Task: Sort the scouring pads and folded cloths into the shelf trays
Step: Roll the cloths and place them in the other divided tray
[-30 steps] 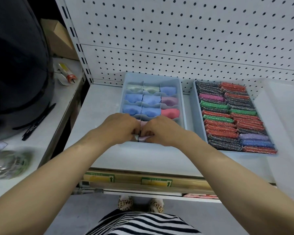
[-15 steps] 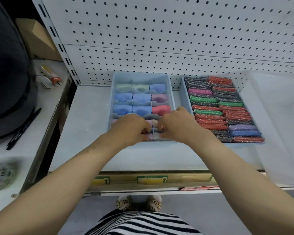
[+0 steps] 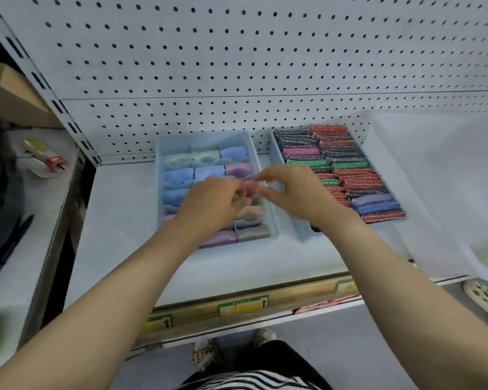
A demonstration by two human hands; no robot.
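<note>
Cloth [image 3: 250, 188], pink-red, folded, held just above the middle of the divided tray [image 3: 203, 137], over its right column. Left hand [image 3: 212, 204] has curled fingers pinching the near-left end. Right hand [image 3: 290, 192] pinches the right end between thumb and forefinger, its other fingers loosely bent; blur hides finer detail. Other folded cloths [image 3: 181, 175] sit in the divided tray's compartments. Second tray [image 3: 289, 218], just right of the divided tray, is packed with scouring pads [image 3: 347, 164]. Pegboard [image 3: 237, 66] stands behind the divided tray.
</note>
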